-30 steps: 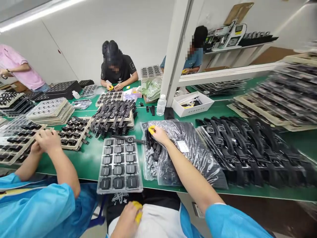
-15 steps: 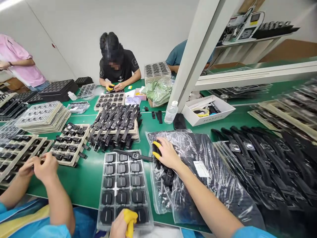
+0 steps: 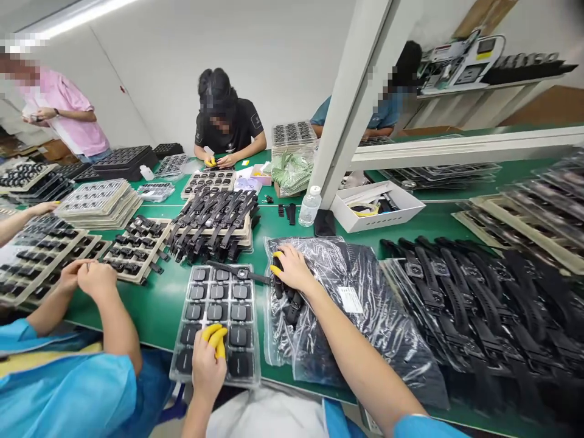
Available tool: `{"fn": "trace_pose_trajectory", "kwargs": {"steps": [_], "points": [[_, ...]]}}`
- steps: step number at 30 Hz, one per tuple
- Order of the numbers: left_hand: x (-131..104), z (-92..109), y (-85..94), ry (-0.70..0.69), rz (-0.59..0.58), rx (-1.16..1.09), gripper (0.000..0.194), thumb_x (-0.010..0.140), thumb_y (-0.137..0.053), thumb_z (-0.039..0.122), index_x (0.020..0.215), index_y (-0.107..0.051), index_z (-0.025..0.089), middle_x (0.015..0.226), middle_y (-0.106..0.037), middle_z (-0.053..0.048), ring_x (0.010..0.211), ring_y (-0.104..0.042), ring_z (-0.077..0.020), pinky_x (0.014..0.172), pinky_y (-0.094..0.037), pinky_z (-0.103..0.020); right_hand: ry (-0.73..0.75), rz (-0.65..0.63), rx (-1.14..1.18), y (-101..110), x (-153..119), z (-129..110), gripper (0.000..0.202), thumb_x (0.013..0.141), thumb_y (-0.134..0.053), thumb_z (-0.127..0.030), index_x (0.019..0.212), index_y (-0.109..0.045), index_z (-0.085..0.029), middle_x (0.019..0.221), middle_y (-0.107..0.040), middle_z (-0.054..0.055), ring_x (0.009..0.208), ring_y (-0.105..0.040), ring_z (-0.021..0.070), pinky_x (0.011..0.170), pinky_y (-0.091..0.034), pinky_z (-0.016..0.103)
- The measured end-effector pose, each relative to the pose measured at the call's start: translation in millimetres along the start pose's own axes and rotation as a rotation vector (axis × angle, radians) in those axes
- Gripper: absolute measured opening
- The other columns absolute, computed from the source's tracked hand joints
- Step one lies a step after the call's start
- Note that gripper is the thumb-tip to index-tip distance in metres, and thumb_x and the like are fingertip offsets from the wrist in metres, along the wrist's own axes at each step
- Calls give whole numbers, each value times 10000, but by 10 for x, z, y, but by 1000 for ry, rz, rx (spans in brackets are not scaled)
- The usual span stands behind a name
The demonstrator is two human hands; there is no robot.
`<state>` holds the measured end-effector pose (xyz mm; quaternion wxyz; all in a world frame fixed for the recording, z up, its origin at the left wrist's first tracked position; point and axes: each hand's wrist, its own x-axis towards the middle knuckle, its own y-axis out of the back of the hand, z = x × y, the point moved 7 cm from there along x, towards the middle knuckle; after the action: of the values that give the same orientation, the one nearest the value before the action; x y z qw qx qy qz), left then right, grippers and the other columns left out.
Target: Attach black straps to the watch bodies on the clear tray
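Note:
My left hand [image 3: 208, 359], with yellow finger covers, is over the near part of a clear tray [image 3: 174, 359] of black square pieces [image 3: 239, 311]. Its fingers are curled, and whatever they may hold is hidden. My right hand [image 3: 294, 267], also with yellow finger covers, closes around a black watch [image 3: 277, 264] at the left side of a plastic-wrapped stack [image 3: 365, 334]. More black watches [image 3: 294, 309] lie just below that hand. A watch with its strap stretched out [image 3: 241, 273] lies across the tray's far edge, reaching towards my right hand.
A tray stack of black watches [image 3: 214, 225] stands beyond the tray; more watches [image 3: 456, 286] are piled at right. A bottle [image 3: 310, 207], a white box [image 3: 378, 210] and a post [image 3: 349, 103] stand behind. A co-worker's hands [image 3: 89, 277] work at left.
My left hand has moved up from the tray's near edge to over its pieces. My right hand stays at the watches. The view has shifted slightly.

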<state>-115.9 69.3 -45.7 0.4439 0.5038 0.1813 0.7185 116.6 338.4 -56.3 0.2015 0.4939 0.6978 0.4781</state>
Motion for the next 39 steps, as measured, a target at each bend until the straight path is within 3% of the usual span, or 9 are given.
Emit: {"fn": "trace_pose_trajectory", "kwargs": {"steps": [10, 20, 30, 39], "points": [[60, 90, 67, -7, -7, 116, 451, 827, -476, -38, 1114, -714, 214, 1060, -720, -83, 1040, -636, -251, 922, -601, -416, 115, 62, 158, 59, 27, 26, 92, 890, -609, -263, 970, -580, -229, 1169, -636, 177, 1205, -521, 379, 1022, -441, 542], [9, -22, 48, 91, -42, 129, 377, 859, -498, 43, 1111, -739, 185, 1006, -721, -114, 1001, -622, -274, 890, -576, -417, 28, -26, 353, 14, 62, -14, 136, 898, -583, -301, 1011, -548, -233, 1018, -679, 114, 954, -608, 309, 917, -471, 460], [-26, -22, 51, 113, -49, 85, 453, 792, -477, 10, 1115, -730, 202, 977, -721, -89, 981, -634, -262, 892, -589, -412, -77, -21, 590, 53, -7, -28, 160, 862, -634, -359, 958, -590, -240, 987, -694, 71, 949, -621, 272, 923, -469, 427], [3, -28, 85, 122, 6, -12, 425, 869, -483, 33, 1177, -718, 209, 1055, -728, -96, 1025, -650, -255, 909, -589, -419, -137, 87, 691, 31, 13, 33, 234, 895, -588, -407, 1047, -584, -229, 1032, -704, 75, 962, -662, 253, 935, -510, 428]]}}
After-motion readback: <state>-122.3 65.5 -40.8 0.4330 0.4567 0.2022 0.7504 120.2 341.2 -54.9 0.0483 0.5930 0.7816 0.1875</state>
